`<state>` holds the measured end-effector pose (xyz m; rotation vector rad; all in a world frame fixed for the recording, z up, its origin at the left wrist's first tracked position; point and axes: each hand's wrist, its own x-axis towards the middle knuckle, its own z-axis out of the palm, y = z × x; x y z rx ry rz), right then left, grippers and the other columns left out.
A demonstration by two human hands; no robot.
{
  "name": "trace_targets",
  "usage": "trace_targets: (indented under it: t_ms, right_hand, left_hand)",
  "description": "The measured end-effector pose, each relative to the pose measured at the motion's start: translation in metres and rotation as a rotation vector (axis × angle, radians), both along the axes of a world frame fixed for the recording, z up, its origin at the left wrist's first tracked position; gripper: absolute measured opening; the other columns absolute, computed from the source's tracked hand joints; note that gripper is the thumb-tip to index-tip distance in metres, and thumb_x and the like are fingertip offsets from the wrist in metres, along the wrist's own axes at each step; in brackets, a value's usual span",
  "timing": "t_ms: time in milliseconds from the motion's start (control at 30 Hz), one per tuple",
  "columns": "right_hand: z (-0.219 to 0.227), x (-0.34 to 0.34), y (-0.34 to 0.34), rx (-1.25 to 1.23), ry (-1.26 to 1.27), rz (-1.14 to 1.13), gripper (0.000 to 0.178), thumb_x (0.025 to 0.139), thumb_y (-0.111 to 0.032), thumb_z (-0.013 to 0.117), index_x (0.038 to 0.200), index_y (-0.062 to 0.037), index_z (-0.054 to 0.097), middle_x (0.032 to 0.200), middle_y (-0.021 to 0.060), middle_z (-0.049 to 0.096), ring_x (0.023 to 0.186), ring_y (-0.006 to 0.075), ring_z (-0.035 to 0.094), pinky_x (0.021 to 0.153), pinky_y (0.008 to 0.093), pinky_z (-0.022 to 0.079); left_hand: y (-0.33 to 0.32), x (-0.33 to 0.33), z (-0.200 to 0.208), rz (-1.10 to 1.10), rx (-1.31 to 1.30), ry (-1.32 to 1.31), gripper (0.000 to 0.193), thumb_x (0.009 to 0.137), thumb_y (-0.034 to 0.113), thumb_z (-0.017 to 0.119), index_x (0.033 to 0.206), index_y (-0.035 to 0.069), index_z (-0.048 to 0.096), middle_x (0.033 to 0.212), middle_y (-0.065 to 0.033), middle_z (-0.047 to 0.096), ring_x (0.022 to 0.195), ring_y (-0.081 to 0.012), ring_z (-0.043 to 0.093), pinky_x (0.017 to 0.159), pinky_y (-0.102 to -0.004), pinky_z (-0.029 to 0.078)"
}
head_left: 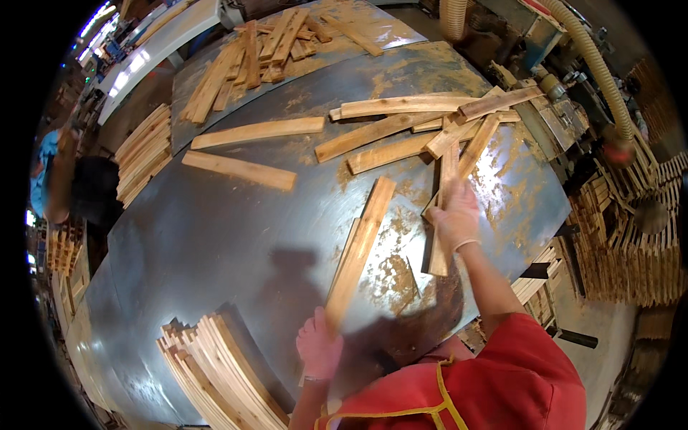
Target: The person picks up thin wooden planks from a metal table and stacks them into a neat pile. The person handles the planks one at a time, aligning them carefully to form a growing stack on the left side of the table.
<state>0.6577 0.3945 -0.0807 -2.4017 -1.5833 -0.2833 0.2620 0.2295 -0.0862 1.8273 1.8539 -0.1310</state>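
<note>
My left hand (pixel 320 344) is closed around the near end of a wooden slat (pixel 369 233), which points away from me over the metal table. A second, narrower-looking slat (pixel 344 259) lies along its left side; whether my fingers hold that one too, I cannot tell. To the right, my right hand (pixel 457 215), slightly blurred, grips another wooden slat (pixel 439 254) around its middle. The far end of this slat runs under the loose pile of slats (pixel 401 143). Two single slats lie apart to the left, an upper one (pixel 258 132) and a lower one (pixel 240 169).
Sawdust is scattered over the metal table (pixel 193 244). A neat stack of slats (pixel 218 365) stands at the near left, and a heap (pixel 269 50) lies at the far end. Machinery with a ribbed hose (pixel 602 64) borders the right; a person (pixel 61 175) is at the left.
</note>
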Motion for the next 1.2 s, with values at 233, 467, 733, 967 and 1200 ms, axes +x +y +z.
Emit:
trace_targets:
  t_ms: [233, 467, 733, 967, 1200]
  right_hand:
    - [0.014, -0.100, -0.079, 0.179, 1.452, 0.044, 0.079, 0.085, -0.002, 0.072, 0.157, -0.0002, 0.040, 0.114, 0.0171, 0.068, 0.092, 0.0277, 0.069, 0.084, 0.0392, 0.061]
    - [0.008, -0.300, -0.220, -0.810, 1.406, 0.402, 0.094, 0.088, -0.019, 0.080, 0.166, 0.0029, 0.031, 0.140, 0.0263, 0.066, 0.127, 0.0348, 0.066, 0.108, 0.0389, 0.053]
    - [0.013, -0.406, -0.274, -0.873, 0.934, 0.914, 0.070, 0.092, -0.037, 0.073, 0.146, 0.0022, 0.055, 0.123, 0.0328, 0.073, 0.121, 0.0463, 0.070, 0.100, 0.0497, 0.057]
    - [0.055, -0.386, -0.213, -1.049, 1.001, 1.237, 0.062, 0.098, -0.033, 0.061, 0.148, 0.0024, 0.056, 0.140, 0.0313, 0.066, 0.136, 0.0424, 0.062, 0.111, 0.0482, 0.050]
    - [0.022, -0.073, -0.019, 0.230, 1.015, 0.092, 0.072, 0.093, -0.037, 0.072, 0.150, 0.0033, 0.053, 0.134, 0.0261, 0.069, 0.123, 0.0382, 0.067, 0.107, 0.0439, 0.052]
  left_hand:
    - [-0.030, -0.044, 0.032, 0.508, -0.103, -0.976, 0.078, 0.090, 0.014, 0.073, 0.162, 0.001, 0.047, 0.140, -0.0101, 0.068, 0.124, -0.0204, 0.066, 0.105, -0.0337, 0.052]
    - [-0.123, -0.105, -0.015, 0.910, -0.236, -1.579, 0.067, 0.095, 0.006, 0.062, 0.161, 0.003, 0.050, 0.133, -0.0042, 0.070, 0.113, -0.0155, 0.065, 0.102, -0.0300, 0.052]
    - [-0.242, -0.123, 0.059, 0.473, 0.132, -0.002, 0.058, 0.093, 0.036, 0.068, 0.140, 0.003, 0.060, 0.142, -0.0218, 0.060, 0.136, -0.0387, 0.057, 0.112, -0.0482, 0.048]
    - [-0.264, -0.165, -0.017, 0.399, 0.287, 0.416, 0.083, 0.087, 0.043, 0.075, 0.156, 0.005, 0.048, 0.160, -0.0205, 0.049, 0.149, -0.0411, 0.045, 0.121, -0.0548, 0.038]
    - [-0.210, -0.120, -0.003, 0.173, 0.584, 0.126, 0.081, 0.082, 0.039, 0.083, 0.150, 0.004, 0.057, 0.148, -0.0260, 0.060, 0.138, -0.0474, 0.056, 0.118, -0.0582, 0.046]
